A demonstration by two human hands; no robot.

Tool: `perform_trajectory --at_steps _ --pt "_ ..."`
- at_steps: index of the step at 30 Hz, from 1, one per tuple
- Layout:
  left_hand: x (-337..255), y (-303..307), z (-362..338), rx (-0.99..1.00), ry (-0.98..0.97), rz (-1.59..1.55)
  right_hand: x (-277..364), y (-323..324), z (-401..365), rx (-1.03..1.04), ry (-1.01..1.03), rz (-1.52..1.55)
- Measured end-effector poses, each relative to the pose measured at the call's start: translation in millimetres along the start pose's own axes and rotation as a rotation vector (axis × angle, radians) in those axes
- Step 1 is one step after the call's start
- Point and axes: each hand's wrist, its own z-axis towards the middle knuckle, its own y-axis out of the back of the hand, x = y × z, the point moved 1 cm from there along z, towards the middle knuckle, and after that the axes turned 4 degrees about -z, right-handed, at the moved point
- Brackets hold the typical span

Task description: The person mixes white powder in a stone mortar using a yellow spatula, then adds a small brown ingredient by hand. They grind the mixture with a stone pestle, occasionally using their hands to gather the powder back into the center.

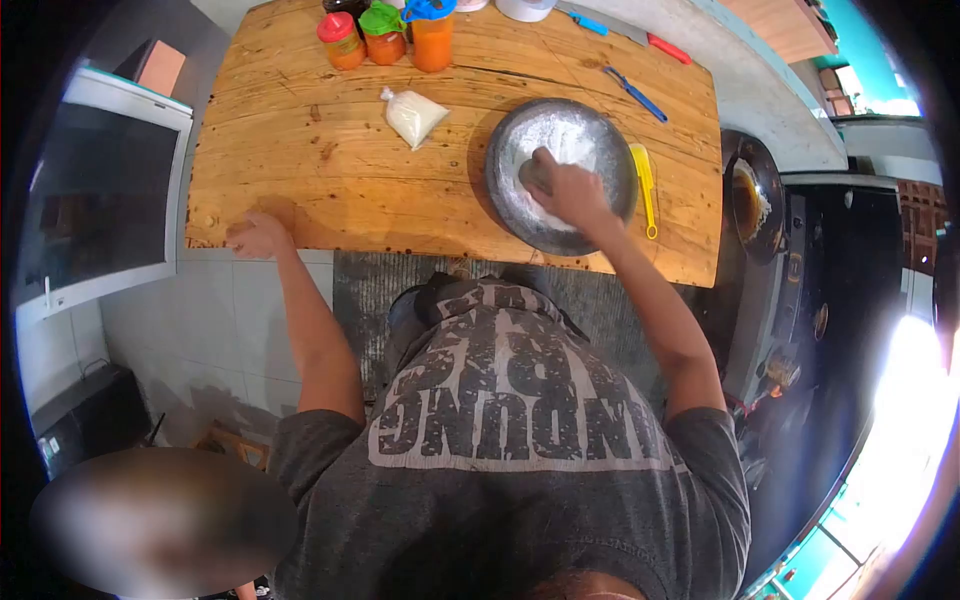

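A grey stone mortar (503, 205), wide and shallow, stands on the right half of the wooden table. White powder (560, 135) coats much of its inside. My right hand (575, 195) is closed around a dark stone pestle (535, 175), which sits down in the powder; my fingers partly cover it. At the table's front left edge rests my left hand (262, 235), its fingers apart and touching the wood, holding nothing. A tied plastic bag of whitish powder (415, 117) lies between the hands, farther back.
Beside the mortar lies a yellow plastic utensil (645, 190); a blue-handled peeler (637, 96) is behind it. Lidded containers (432, 40) and a red-handled knife (668, 48) line the wooden table's (300, 130) back. A dark pan (752, 195) sits right. Another person is at lower left.
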Motion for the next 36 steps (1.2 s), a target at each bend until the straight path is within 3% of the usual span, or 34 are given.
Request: perform_trajectory --at_steps 5,6,7,9,10,11,13,16,17,19,21,22,25,27,31,33,34,36 --pt "-9.2 0.4 -6.8 0.002 0.080 -0.002 -11.9 -17.9 -8.3 -0.199 -0.234 -0.059" --pt "-13.6 8.7 -7.9 0.011 0.065 0.004 -14.8 -1.3 3.5 -0.149 -0.314 0.104" --pt "-10.9 9.3 -4.2 0.003 0.050 0.015 -38.8 -11.3 22.3 -0.213 -0.266 0.163" --pt "-5.4 3.4 -2.6 -0.002 0.026 0.030 -70.9 -7.4 42.3 0.022 -0.355 0.667" --pt "-5.4 5.8 -3.6 -0.003 0.027 0.006 -72.0 -14.8 36.5 -0.036 -0.343 0.743" --pt "-6.0 9.1 -5.1 -0.009 0.035 -0.026 -64.8 -29.0 22.3 -0.137 -0.321 0.662" --pt "-9.7 8.2 -9.2 -0.017 0.052 -0.058 -9.6 -24.0 -23.4 -0.333 -0.251 0.223" --pt "-16.5 14.4 -11.2 -0.011 0.044 -0.031 1.8 -28.2 -27.8 -0.354 -0.245 0.129" --pt "-20.1 14.3 -11.6 -0.013 0.047 -0.016 -5.2 -29.9 -14.3 -0.273 -0.303 0.076" --pt "-18.6 13.9 -15.3 -0.011 0.065 0.004 -12.2 -11.6 9.6 -0.294 -0.337 0.107" --pt "-16.4 11.9 -11.4 -0.017 0.096 0.002 -41.7 -2.3 32.0 -0.233 -0.301 0.351" --pt "-13.0 15.3 -10.6 -0.018 0.080 0.006 -50.7 1.2 34.9 -0.088 -0.391 0.468" --pt "-16.8 8.9 -10.6 -0.037 0.088 -0.013 -10.4 -13.9 -3.0 -0.121 -0.397 0.246" --pt "-17.3 11.0 -9.8 -0.038 0.117 0.001 16.0 -21.6 -25.6 -0.252 -0.282 0.139" --pt "-7.6 3.5 -4.7 -0.045 0.090 0.030 -1.0 -3.5 20.0 -0.264 -0.340 0.077" --pt "-15.7 9.2 -8.3 -0.024 0.122 0.015 -43.6 -4.8 48.4 -0.138 -0.312 0.349" --pt "-13.5 10.9 -7.9 -0.025 0.102 0.018 -57.2 -2.4 57.4 -0.004 -0.396 0.529" --pt "-10.7 7.2 -5.3 -0.037 0.073 0.010 -44.9 -17.1 34.0 -0.011 -0.412 0.569"
